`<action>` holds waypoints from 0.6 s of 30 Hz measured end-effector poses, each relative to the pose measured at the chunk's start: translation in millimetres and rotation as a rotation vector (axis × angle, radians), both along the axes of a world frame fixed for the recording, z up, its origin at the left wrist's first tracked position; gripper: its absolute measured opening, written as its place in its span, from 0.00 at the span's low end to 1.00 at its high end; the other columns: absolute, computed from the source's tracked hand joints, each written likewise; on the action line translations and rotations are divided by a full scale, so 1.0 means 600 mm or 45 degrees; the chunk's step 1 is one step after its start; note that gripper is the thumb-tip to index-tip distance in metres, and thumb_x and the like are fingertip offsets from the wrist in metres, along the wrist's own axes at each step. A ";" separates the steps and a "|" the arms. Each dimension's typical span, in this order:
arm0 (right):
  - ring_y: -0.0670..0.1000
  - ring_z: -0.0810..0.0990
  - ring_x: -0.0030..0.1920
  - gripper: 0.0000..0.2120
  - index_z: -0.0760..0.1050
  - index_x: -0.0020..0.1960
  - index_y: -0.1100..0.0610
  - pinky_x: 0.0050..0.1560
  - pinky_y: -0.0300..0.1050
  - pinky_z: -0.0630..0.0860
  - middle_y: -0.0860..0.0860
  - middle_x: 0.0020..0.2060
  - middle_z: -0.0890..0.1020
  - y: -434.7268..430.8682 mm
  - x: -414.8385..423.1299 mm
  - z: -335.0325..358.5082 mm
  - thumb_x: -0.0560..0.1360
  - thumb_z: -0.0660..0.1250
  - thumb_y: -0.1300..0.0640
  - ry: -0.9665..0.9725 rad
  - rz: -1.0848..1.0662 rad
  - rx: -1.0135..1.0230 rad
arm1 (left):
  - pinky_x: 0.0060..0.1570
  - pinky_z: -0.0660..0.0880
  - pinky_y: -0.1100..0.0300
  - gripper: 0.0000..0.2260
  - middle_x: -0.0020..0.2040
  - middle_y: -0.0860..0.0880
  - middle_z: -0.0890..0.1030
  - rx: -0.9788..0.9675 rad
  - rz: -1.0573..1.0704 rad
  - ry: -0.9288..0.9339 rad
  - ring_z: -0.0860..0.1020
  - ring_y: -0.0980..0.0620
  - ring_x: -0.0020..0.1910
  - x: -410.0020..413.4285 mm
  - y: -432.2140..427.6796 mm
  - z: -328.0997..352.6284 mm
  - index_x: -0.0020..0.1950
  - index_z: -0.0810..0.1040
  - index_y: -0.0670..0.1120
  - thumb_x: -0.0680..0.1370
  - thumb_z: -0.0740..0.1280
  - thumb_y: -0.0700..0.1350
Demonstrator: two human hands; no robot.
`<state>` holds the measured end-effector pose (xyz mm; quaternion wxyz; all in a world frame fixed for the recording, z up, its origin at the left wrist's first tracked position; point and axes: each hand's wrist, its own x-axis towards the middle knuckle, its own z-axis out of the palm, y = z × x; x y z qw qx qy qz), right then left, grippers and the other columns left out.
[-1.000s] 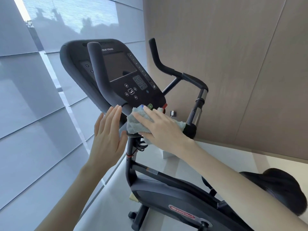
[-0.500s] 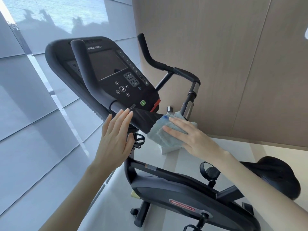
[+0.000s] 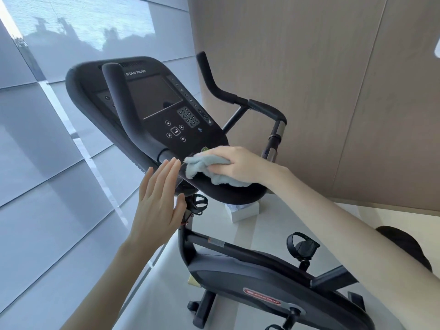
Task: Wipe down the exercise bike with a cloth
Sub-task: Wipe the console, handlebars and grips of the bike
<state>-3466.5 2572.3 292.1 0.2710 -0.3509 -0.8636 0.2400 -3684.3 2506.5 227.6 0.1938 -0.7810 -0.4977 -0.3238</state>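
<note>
Cloth (image 3: 209,169), pale blue-grey & bunched, sits on the lower edge of the bike's console (image 3: 164,115), just below the button panel, w/ a fold drooping over the front lip. Right hand (image 3: 240,165) lies flat on top of it, fingers curled around the bunch & pressing it to the black surface; forearm comes in from the lower right. Left hand (image 3: 158,206) is wide open, fingers straight & together, palm facing the bike, gripping nothing; fingertips are near the end of the left handlebar (image 3: 129,115) where it meets the console, can't tell if they touch. Exercise bike (image 3: 273,277) is black, console tilted up toward the camera, dark screen (image 3: 153,96) w/ a keypad (image 3: 189,116) to its lower right. Right handlebar (image 3: 238,96) curves up behind the console, near the tan wall (image 3: 321,79). Lower down: frame, drive cover w/ red oval logo, a pedal (image 3: 302,246) w/ strap, and the seat (image 3: 404,246) partly hidden behind the right arm. Small white box (image 3: 245,211) on the pale floor (image 3: 273,225) beyond the post. Big window w/ grey blinds (image 3: 47,163) fills the left side.
</note>
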 end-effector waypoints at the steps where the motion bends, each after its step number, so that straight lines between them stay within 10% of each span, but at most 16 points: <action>1: 0.30 0.71 0.51 0.17 0.71 0.67 0.46 0.51 0.20 0.63 0.34 0.53 0.74 0.004 -0.007 -0.005 0.78 0.63 0.54 -0.040 0.026 -0.085 | 0.73 0.54 0.44 0.25 0.72 0.42 0.67 0.011 0.000 -0.018 0.61 0.45 0.74 -0.001 0.001 0.000 0.74 0.61 0.38 0.76 0.56 0.41; 7: 0.43 0.72 0.56 0.18 0.67 0.69 0.44 0.56 0.38 0.66 0.44 0.54 0.75 -0.001 0.031 -0.045 0.80 0.58 0.48 -0.053 -0.082 -0.069 | 0.73 0.55 0.44 0.25 0.72 0.42 0.67 0.020 -0.031 -0.034 0.60 0.45 0.74 0.007 0.005 -0.002 0.74 0.60 0.39 0.76 0.55 0.40; 14: 0.34 0.58 0.67 0.20 0.65 0.71 0.50 0.64 0.22 0.50 0.40 0.66 0.66 -0.065 0.109 -0.114 0.79 0.60 0.54 0.056 -0.282 0.170 | 0.74 0.51 0.47 0.25 0.72 0.43 0.67 -0.027 -0.048 -0.013 0.61 0.46 0.74 0.022 0.008 -0.011 0.73 0.62 0.39 0.76 0.53 0.42; 18: 0.42 0.57 0.72 0.21 0.66 0.71 0.51 0.71 0.34 0.51 0.42 0.68 0.64 -0.099 0.102 -0.135 0.79 0.61 0.56 0.111 -0.373 0.226 | 0.74 0.50 0.47 0.25 0.72 0.43 0.67 -0.030 -0.046 -0.013 0.60 0.45 0.74 0.017 0.005 -0.014 0.73 0.62 0.39 0.76 0.53 0.41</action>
